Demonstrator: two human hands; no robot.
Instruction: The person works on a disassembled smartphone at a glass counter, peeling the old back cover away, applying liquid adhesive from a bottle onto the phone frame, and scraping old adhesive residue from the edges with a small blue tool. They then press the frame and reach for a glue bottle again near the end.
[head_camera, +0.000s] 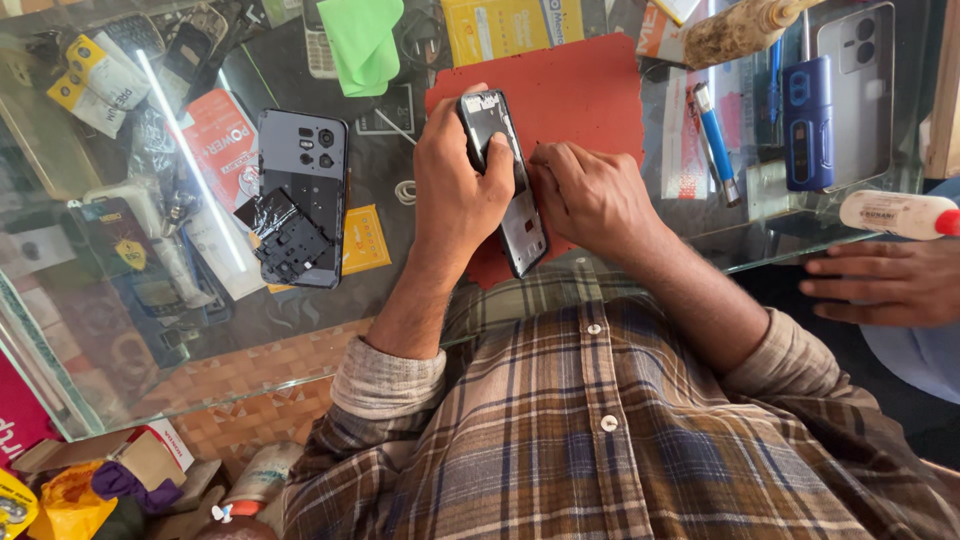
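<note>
My left hand (455, 180) grips an opened dark phone body (524, 232) by its upper part, holding it tilted over a red work mat (590, 95) on a glass counter. My right hand (590, 195) rests against the phone's right edge with fingers curled; anything between its fingertips is too small to tell. A grey phone back cover (312, 170) lies to the left on the counter, with a black inner frame piece (292, 240) on top of it.
Another person's hand (880, 282) rests at the right beside a white tube with a red cap (895, 213). A blue device (808, 120), a blue-handled tool (715, 140), a green cloth (365, 40) and yellow packets sit at the back. Packaged goods lie under the glass.
</note>
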